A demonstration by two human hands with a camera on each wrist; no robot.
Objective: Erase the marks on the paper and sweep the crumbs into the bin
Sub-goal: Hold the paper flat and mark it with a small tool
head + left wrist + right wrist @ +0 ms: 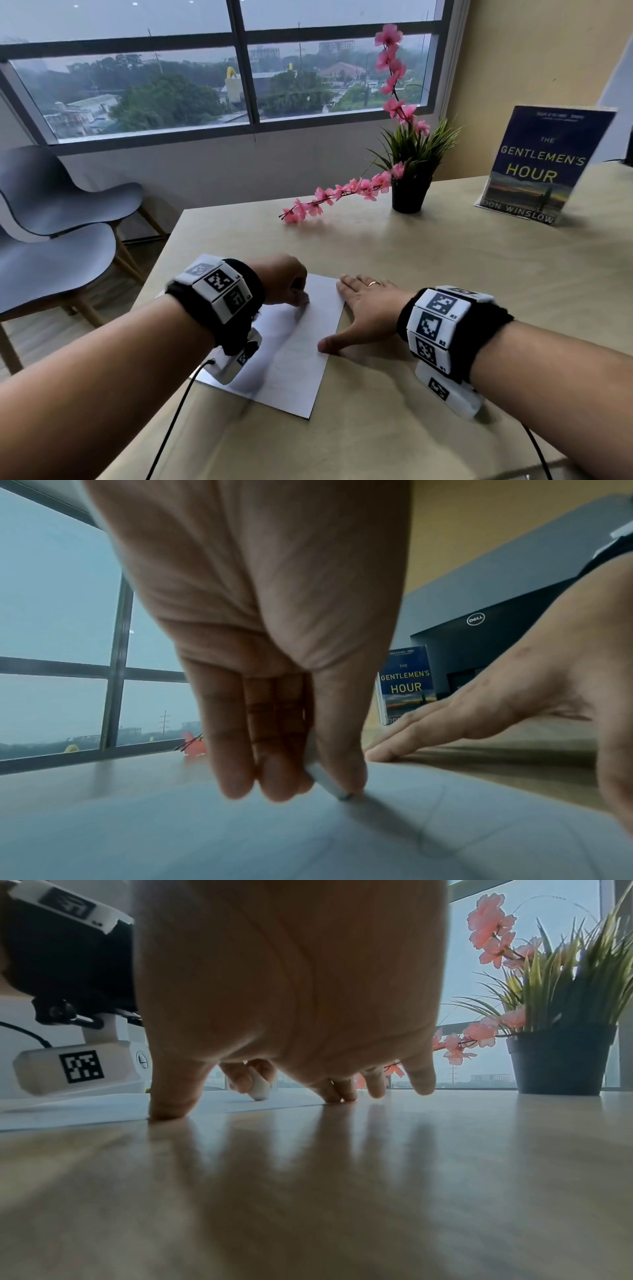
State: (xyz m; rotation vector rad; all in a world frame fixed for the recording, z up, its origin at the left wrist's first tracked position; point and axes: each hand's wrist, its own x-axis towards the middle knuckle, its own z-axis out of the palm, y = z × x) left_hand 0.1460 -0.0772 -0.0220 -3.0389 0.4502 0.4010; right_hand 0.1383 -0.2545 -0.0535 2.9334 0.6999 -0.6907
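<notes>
A white sheet of paper with faint pencil lines lies on the wooden table. My left hand pinches a small white eraser between thumb and fingers, its tip touching the paper near the far edge. The eraser also shows in the right wrist view. My right hand lies flat with spread fingers, pressing the paper's right edge, thumb on the sheet. No crumbs or bin are visible.
A potted plant with pink blossom stems stands at the back of the table. A book stands upright at the back right, a dark monitor behind it. Two grey chairs stand to the left.
</notes>
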